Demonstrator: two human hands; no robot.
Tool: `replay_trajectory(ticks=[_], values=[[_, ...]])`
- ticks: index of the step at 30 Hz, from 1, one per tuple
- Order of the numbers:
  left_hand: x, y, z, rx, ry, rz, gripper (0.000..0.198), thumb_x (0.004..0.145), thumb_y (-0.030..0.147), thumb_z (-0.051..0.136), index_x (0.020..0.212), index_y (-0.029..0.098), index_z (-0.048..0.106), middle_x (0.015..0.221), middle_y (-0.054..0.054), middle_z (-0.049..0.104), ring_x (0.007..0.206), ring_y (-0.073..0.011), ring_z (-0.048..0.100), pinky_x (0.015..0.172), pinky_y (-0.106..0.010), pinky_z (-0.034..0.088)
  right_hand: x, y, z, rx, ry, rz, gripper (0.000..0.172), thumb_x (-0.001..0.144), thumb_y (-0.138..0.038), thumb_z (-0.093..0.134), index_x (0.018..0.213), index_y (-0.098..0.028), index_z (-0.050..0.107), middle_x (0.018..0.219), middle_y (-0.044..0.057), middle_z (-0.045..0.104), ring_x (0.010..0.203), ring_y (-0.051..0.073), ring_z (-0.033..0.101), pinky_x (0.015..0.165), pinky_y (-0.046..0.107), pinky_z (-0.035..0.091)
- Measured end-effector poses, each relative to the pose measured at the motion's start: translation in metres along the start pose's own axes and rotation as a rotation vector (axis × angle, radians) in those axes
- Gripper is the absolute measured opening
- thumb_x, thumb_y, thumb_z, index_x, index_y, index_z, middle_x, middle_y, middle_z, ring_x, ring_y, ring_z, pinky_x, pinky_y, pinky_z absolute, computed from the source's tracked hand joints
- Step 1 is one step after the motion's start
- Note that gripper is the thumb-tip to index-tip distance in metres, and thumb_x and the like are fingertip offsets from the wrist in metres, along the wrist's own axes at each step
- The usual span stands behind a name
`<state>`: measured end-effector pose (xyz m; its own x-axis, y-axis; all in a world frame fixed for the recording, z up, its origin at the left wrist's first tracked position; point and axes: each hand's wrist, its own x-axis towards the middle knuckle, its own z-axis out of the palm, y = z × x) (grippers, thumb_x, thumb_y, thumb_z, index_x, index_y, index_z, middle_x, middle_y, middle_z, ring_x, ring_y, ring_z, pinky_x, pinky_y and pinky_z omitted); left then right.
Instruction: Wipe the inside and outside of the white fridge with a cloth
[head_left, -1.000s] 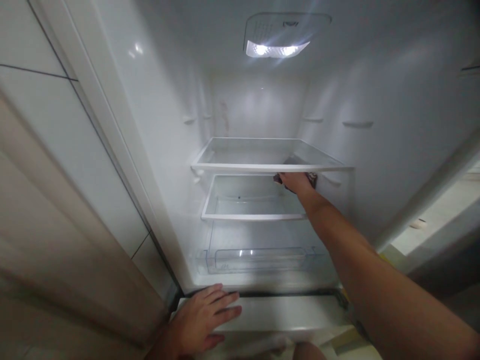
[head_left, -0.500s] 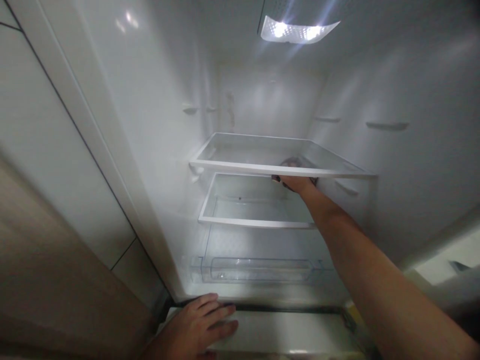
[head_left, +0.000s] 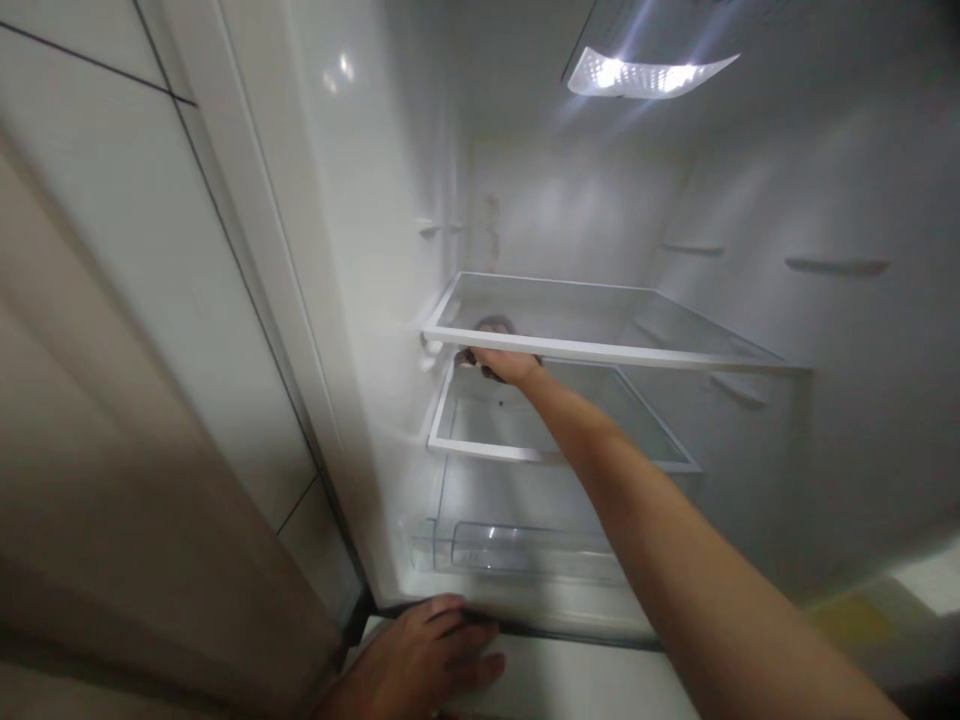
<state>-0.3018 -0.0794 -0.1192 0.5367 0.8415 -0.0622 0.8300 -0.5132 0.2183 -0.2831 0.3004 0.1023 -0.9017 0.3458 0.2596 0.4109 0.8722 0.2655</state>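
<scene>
Grasping a dark, bunched cloth [head_left: 468, 357], the right hand [head_left: 511, 366] is holding it near the left wall [head_left: 375, 250] of the refrigerator compartment [head_left: 810, 190], between the upper glass shelf [head_left: 570, 305] and the lower glass shelf [head_left: 480, 425]; whether cloth and glass are touching is not showing. The left hand [head_left: 431, 655] is lying over a white ledge [head_left: 577, 680], fingers loosely spread, gripping nothing visible. Should the knuckles or right forearm [head_left: 645, 500] press upward against the upper shelf's front rim [head_left: 675, 358], the panel could lift or shift; a slackening grip could drop the cloth onto the lower shelf. The compartment is containing both shelves and, at the bottom, a transparent drawer [head_left: 525, 548], whose interior is too blurred to tell.
</scene>
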Motion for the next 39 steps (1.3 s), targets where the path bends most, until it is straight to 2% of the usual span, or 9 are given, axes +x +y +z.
replay_trajectory(ticks=[3, 6, 10, 14, 22, 27, 32, 36, 39], values=[[-0.003, -0.007, 0.009, -0.005, 0.04, 0.044, 0.098, 0.089, 0.039, 0.081, 0.17, 0.041, 0.026, 0.176, 0.0, 0.038, 0.149, -0.0275, 0.052, 0.132, -0.043, 0.031, 0.023, -0.036, -0.004, -0.024, 0.08, -0.082, 0.046, 0.109, -0.018, 0.037, 0.151, -0.016, 0.057, 0.149, 0.019, 0.053, 0.136, 0.034, 0.046, 0.115, 0.047, 0.042], [-0.006, -0.009, 0.011, -0.017, 0.056, 0.044, 0.097, 0.089, 0.044, 0.079, 0.17, 0.041, 0.026, 0.177, 0.0, 0.035, 0.152, -0.0283, 0.05, 0.133, -0.045, 0.027, 0.019, -0.05, -0.007, -0.023, 0.089, -0.086, 0.044, 0.11, -0.02, 0.04, 0.15, -0.015, 0.058, 0.148, 0.02, 0.053, 0.134, 0.033, 0.049, 0.114, 0.048, 0.043], [-0.003, -0.002, 0.002, 0.005, 0.026, 0.003, 0.097, 0.083, 0.037, 0.084, 0.167, 0.037, 0.035, 0.173, -0.004, 0.043, 0.15, -0.0299, 0.052, 0.133, -0.047, 0.028, -0.011, -0.06, -0.016, -0.036, 0.094, -0.077, 0.039, 0.111, -0.023, 0.037, 0.139, -0.018, 0.065, 0.149, 0.02, 0.05, 0.128, 0.032, 0.052, 0.105, 0.048, 0.05], [0.0, 0.002, -0.002, 0.009, 0.025, -0.029, 0.098, 0.079, 0.034, 0.086, 0.165, 0.037, 0.04, 0.172, -0.005, 0.045, 0.151, -0.032, 0.051, 0.133, -0.051, 0.028, -0.047, -0.083, -0.031, -0.018, 0.124, -0.123, 0.033, 0.11, -0.023, 0.043, 0.134, -0.02, 0.066, 0.146, 0.018, 0.047, 0.13, 0.033, 0.044, 0.101, 0.048, 0.053], [-0.008, 0.002, 0.009, 0.171, 0.078, -0.008, 0.09, 0.087, 0.037, 0.077, 0.168, 0.037, 0.036, 0.173, -0.005, 0.044, 0.156, -0.0308, 0.045, 0.134, -0.054, 0.024, -0.126, -0.116, -0.056, 0.004, 0.166, -0.178, 0.035, 0.11, -0.028, 0.047, 0.141, -0.033, 0.062, 0.146, 0.011, 0.044, 0.126, 0.032, 0.043, 0.09, 0.041, 0.059], [-0.01, 0.004, 0.012, 0.255, 0.14, -0.01, 0.094, 0.089, 0.034, 0.076, 0.17, 0.042, 0.029, 0.174, 0.0, 0.043, 0.154, -0.0288, 0.046, 0.134, -0.05, 0.025, -0.171, -0.091, -0.057, 0.058, 0.114, -0.025, 0.038, 0.106, -0.031, 0.056, 0.143, -0.037, 0.061, 0.146, 0.011, 0.044, 0.126, 0.031, 0.049, 0.093, 0.042, 0.059], [-0.01, 0.004, 0.01, 0.27, 0.176, 0.015, 0.091, 0.092, 0.037, 0.075, 0.17, 0.043, 0.029, 0.171, 0.0, 0.047, 0.152, -0.028, 0.049, 0.133, -0.048, 0.027, -0.199, -0.04, -0.066, 0.031, -0.052, 0.318, 0.043, 0.109, -0.038, 0.051, 0.152, -0.04, 0.053, 0.143, 0.01, 0.051, 0.119, 0.026, 0.06, 0.097, 0.04, 0.057], [-0.011, 0.001, 0.01, 0.275, 0.175, 0.027, 0.097, 0.091, 0.035, 0.076, 0.171, 0.045, 0.023, 0.173, 0.002, 0.043, 0.152, -0.0281, 0.049, 0.132, -0.048, 0.029, -0.218, 0.008, -0.07, -0.068, -0.124, 0.592, 0.041, 0.111, -0.031, 0.042, 0.147, -0.024, 0.06, 0.136, 0.02, 0.056, 0.116, 0.029, 0.063, 0.094, 0.045, 0.057], [-0.011, 0.0, 0.012, 0.27, 0.162, 0.02, 0.099, 0.09, 0.032, 0.076, 0.172, 0.046, 0.021, 0.174, 0.004, 0.041, 0.149, -0.0282, 0.052, 0.132, -0.049, 0.03, -0.226, 0.035, -0.066, -0.127, -0.144, 0.703, 0.044, 0.11, -0.022, 0.031, 0.138, -0.014, 0.065, 0.13, 0.025, 0.058, 0.115, 0.031, 0.063, 0.09, 0.044, 0.058]])
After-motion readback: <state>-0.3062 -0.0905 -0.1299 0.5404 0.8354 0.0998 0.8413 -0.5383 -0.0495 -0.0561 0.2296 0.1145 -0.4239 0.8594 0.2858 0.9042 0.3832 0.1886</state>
